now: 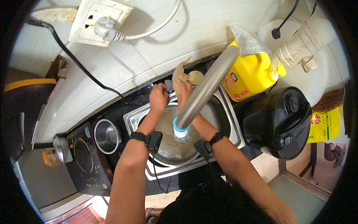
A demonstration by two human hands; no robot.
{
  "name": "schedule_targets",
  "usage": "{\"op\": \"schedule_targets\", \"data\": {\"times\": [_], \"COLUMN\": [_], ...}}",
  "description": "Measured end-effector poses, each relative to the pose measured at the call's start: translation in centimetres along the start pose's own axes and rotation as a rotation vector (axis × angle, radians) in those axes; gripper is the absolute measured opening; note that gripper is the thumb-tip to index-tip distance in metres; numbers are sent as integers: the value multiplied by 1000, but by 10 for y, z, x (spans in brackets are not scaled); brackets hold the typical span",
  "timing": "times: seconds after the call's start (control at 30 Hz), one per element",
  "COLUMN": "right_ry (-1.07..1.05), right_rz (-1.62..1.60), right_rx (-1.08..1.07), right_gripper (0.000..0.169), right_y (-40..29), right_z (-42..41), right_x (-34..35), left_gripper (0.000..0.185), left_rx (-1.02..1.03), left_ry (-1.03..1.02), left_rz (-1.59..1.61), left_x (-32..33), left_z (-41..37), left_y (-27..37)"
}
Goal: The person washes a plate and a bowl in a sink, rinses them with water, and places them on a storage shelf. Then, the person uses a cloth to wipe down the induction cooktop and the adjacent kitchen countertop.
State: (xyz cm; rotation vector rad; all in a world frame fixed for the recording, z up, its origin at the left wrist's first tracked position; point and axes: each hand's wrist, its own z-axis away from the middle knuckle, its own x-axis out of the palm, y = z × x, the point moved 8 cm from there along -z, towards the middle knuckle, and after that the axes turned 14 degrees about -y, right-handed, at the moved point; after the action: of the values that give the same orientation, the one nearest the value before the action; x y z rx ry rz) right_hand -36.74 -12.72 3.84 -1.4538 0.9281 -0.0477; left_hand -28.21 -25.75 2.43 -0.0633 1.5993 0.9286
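Observation:
My left hand is at the back rim of the steel sink, its fingers curled downward beside a grey scouring pad. Its fingertips are hidden, so I cannot tell whether it holds anything. My right hand is against a limp tan cloth-like piece, which rises past the fingers and runs down their left side. A round beige object lies just right of it. Below both wrists, cloudy water fills a round metal basin set in the sink. The thick metal faucet, with its blue-and-white nozzle, crosses in front of my right forearm.
A yellow detergent jug and a black rice cooker stand to the right. On the left are a steel pot and an induction cooktop. A black cable hangs down the tiled wall near a plugged-in socket.

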Motion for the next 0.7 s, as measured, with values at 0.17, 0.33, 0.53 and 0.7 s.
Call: {"op": "schedule_targets", "data": {"times": [0.17,0.33,0.53,0.7], "right_ry": [81,192,124,114], "right_rz": [338,569,619,642], "right_rx": [117,294,32,11], "right_gripper": [48,53,37,48], "right_y": [41,44,-6,8], "right_z": [-14,-29,-18,-18], "right_x": [-3,8,4,16], "left_gripper": [12,39,42,32], "left_rx": [-195,175,191,99], "left_ry": [-77,216,-42,60], "left_rz": [348,19,-207,223], "left_x": [-11,-52,5,-5], "left_z": [24,57,31,39], "left_y": [-58,-16,11,-32]}}
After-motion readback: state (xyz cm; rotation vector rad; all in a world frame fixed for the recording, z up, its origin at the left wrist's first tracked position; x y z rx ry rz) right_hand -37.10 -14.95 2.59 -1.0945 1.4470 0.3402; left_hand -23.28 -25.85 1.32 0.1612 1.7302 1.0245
